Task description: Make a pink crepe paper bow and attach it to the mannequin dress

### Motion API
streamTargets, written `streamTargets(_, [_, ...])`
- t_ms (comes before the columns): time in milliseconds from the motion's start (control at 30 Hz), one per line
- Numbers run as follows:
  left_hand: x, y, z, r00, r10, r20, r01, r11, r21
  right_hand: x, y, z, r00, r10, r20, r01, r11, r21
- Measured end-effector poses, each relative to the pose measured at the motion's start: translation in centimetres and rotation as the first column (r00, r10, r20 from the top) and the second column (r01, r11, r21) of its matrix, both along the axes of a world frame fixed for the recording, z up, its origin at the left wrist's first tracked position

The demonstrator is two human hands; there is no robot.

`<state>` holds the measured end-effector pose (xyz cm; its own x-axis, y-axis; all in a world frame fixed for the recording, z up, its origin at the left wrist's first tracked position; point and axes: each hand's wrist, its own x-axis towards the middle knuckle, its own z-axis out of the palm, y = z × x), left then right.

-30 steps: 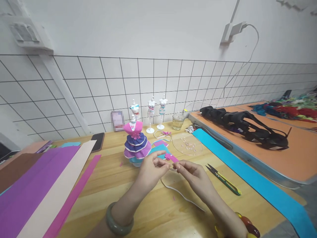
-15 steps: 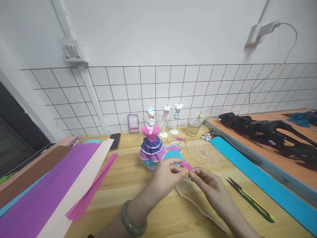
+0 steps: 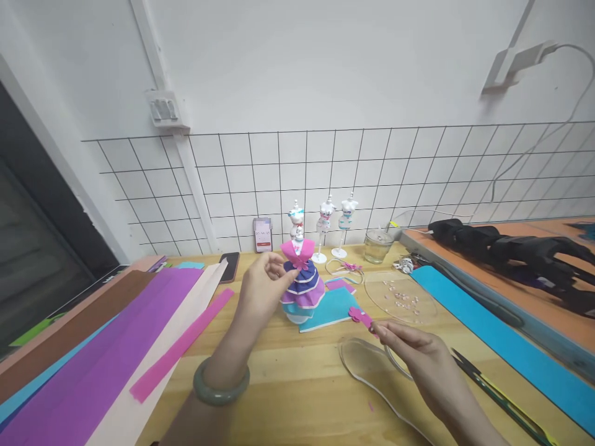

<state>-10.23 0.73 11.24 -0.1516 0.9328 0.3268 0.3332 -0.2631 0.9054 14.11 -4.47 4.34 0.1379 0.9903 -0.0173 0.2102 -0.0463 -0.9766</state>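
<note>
In the middle of the table stands a small dress-form mannequin [image 3: 296, 218] in a ruffled dress [image 3: 303, 286], with a pink bodice over navy and purple tiers. My left hand [image 3: 266, 286] is at the dress's left side, its thumb tip by the waist; the fingers are curled but apart from the thumb, with nothing seen between them. Between thumb and fingers, my right hand [image 3: 416, 356] pinches a pink strip with a flower-shaped end [image 3: 360, 316]. Under that end lies a turquoise sheet [image 3: 330, 310]. A thin white cord [image 3: 379, 390] loops on the table below.
Two bare mannequins [image 3: 326, 217] stand behind, near a glass of liquid [image 3: 377, 246]. To the right are a clear disc with small gems [image 3: 402, 300], a blue strip [image 3: 488, 341] and yellow-green snips [image 3: 502, 393]. Coloured sheets [image 3: 106, 334] and a phone [image 3: 229, 266] are left.
My left hand has left the pink strip and moved left and up to the dress. My right hand keeps the strip and has shifted slightly right. The camera view has turned a little left.
</note>
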Motion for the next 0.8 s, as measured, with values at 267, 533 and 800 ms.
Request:
streamTargets(267, [0.9,2.0,-1.4,0.994,0.111,-0.007,-0.109,0.983,0.148,-1.1,0.5,-0.1,1.000,0.017,-0.024,-0.015,0.998,0.061])
streamTargets(533, [0.9,3.4,-1.6,0.991,-0.042,0.124,0.029,0.994,0.106,-1.6,0.8,0.7,0.995,0.100,0.021,-0.102,0.984,0.145])
streamTargets(800, [0.7,4.2,-1.5,0.971,-0.146,0.188,0.138,0.989,0.056,-2.2,1.5,1.4,0.981,0.192,-0.025,-0.179,0.952,0.249])
